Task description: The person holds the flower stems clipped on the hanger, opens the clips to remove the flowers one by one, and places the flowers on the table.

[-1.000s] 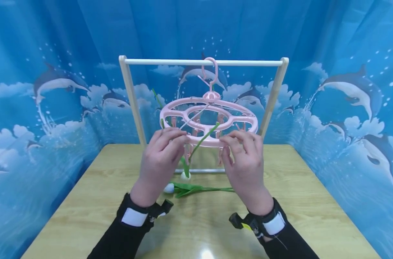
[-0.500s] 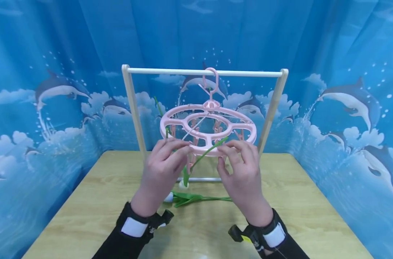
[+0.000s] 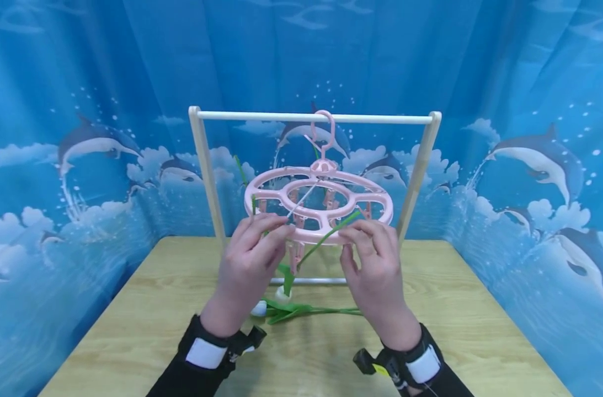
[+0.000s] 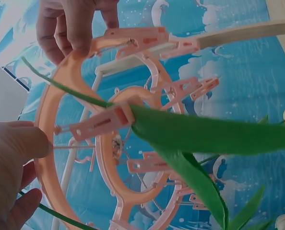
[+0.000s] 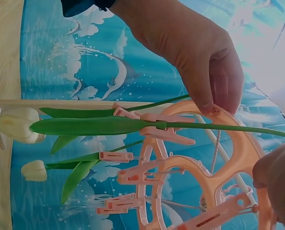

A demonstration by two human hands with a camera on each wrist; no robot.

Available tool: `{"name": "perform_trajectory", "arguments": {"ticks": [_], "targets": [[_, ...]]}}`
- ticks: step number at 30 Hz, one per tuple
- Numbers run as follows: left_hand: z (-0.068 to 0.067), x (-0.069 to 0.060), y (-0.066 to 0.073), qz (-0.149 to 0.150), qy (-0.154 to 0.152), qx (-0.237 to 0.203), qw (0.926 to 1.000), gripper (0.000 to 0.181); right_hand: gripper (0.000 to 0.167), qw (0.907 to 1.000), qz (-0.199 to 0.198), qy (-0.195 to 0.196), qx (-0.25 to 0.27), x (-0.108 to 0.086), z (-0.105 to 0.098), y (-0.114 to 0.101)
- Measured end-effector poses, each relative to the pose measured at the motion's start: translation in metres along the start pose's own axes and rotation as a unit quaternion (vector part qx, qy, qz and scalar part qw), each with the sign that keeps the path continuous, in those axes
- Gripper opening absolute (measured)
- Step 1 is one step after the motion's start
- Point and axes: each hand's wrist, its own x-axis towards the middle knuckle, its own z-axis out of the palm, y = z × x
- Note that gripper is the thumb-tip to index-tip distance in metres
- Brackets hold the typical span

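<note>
A round pink clip hanger [image 3: 324,165] hangs by its hook from a white rail. My left hand [image 3: 251,255] pinches the near left of its outer rim between thumb and fingers. On the near right of the same rim, my right hand [image 3: 377,262] has hold with its fingertips. Between them, a pink clothes peg [image 4: 101,123] bites an artificial tulip, its green leaf [image 4: 205,130] seen close up. That flower's stem [image 3: 328,236] slants up across the rim, its white head [image 3: 283,295] pointing down. More white tulips [image 5: 33,170] hang head down from pegs on the left side.
A frame with pale wooden posts [image 3: 416,179] carries the rail [image 3: 261,116] over a wooden table [image 3: 311,353]. Another white tulip [image 3: 291,312] lies on the table below the hanger. A blue dolphin curtain [image 3: 97,182] surrounds the table.
The hanger has turned slightly, its front spoke and the tulip stem shifting rightward between my hands. Both hands stay at the rim. The whole head view has slid downward.
</note>
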Motion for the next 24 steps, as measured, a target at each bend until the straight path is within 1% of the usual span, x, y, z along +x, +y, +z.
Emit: {"name": "perform_trajectory", "arguments": {"ticks": [5,8,11,14,18,21,24], "targets": [[-0.003,-0.002,-0.002,-0.015,-0.014,0.002,0.9998,0.027,0.031,0.9999,0.004,-0.012,-0.007,0.002,0.001,-0.001],[-0.004,-0.002,-0.001,-0.018,-0.021,0.008,0.9996,0.028,0.029,0.9994,0.008,-0.016,-0.03,0.003,-0.001,-0.005],[-0.004,-0.002,0.002,-0.016,-0.023,0.012,0.9995,0.031,0.028,0.9991,0.009,-0.015,-0.039,0.003,-0.001,-0.008],[-0.004,-0.002,0.005,-0.015,-0.024,0.012,0.9995,0.031,0.028,0.9992,-0.007,0.0,-0.038,0.001,0.001,-0.01],[-0.001,0.0,0.01,-0.007,-0.014,0.007,0.9998,0.028,0.031,0.9983,-0.031,0.028,-0.041,0.0,0.004,-0.008],[0.002,0.001,0.014,0.004,-0.006,0.001,1.0,0.028,0.031,0.9978,-0.03,0.04,-0.043,0.0,0.004,-0.007],[0.004,0.0,0.015,0.006,-0.005,-0.003,1.0,0.028,0.029,0.9977,-0.024,0.044,-0.046,0.0,0.004,-0.005]]}}
